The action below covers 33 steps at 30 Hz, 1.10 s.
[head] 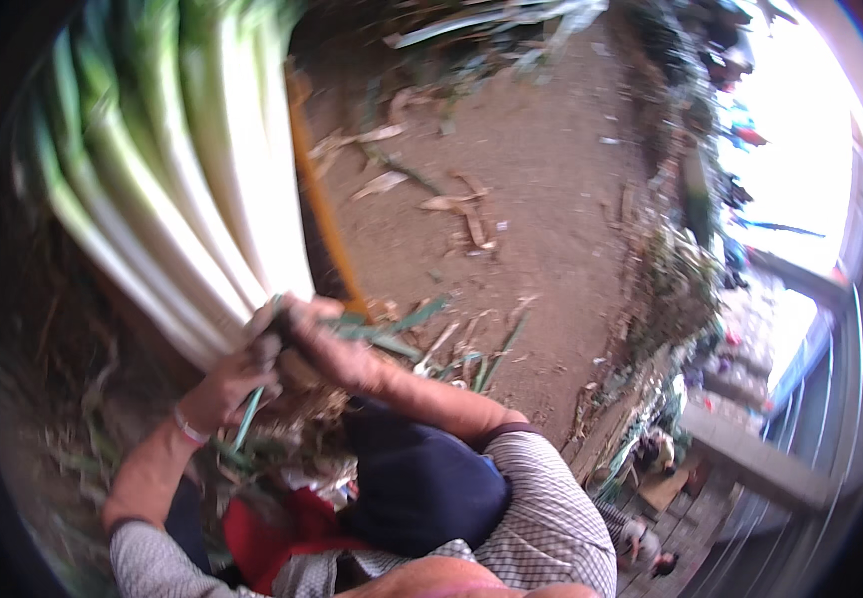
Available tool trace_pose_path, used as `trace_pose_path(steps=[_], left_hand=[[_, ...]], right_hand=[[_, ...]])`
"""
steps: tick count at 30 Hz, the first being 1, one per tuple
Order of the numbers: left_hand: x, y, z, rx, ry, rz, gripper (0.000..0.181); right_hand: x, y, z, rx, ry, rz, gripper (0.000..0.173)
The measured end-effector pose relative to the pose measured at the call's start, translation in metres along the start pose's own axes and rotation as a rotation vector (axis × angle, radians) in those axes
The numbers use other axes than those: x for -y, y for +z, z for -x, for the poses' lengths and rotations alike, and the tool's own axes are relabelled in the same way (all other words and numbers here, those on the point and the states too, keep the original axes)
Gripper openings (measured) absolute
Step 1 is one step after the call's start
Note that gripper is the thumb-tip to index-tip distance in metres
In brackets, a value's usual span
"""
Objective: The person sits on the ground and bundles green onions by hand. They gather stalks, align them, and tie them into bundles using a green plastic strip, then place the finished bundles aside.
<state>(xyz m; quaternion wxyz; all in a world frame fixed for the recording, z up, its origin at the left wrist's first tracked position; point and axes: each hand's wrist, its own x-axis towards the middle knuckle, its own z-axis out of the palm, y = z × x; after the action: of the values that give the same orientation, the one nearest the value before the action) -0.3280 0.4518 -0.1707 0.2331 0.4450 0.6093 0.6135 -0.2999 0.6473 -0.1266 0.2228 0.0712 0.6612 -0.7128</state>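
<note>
A bunch of leeks, with thick white stalks and green upper parts, fans up and left before me. My left hand, with a pale band at its wrist, has its fingers curled beside the lower end of the stalks. From this hand hangs a narrow green leaf strip. My right hand meets the left there, its fingers against the white stalk ends. Blur and overlapping fingers hide the exact grip and part of the stalk ends.
An orange-yellow bar runs along the right side of the bunch. Dry husks and green leaf scraps litter the brown dirt ground. Heaped plant matter lines the right. Beyond it, another person is near paving.
</note>
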Motion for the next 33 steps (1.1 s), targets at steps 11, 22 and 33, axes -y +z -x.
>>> trace_pose_path(steps=[11, 22, 33], left_hand=[[-0.017, -0.015, 0.002, 0.029, -0.097, 0.387, 0.014], [-0.03, -0.026, 0.016, -0.025, -0.124, 0.546, 0.019], [-0.023, -0.024, 0.02, -0.054, -0.18, 0.55, 0.03]], right_hand=[[0.003, 0.002, 0.003, -0.1, 0.308, -0.961, 0.04], [0.016, -0.003, -0.002, -0.104, 0.388, -0.939, 0.044], [0.015, 0.002, 0.013, -0.096, 0.29, -0.745, 0.048]])
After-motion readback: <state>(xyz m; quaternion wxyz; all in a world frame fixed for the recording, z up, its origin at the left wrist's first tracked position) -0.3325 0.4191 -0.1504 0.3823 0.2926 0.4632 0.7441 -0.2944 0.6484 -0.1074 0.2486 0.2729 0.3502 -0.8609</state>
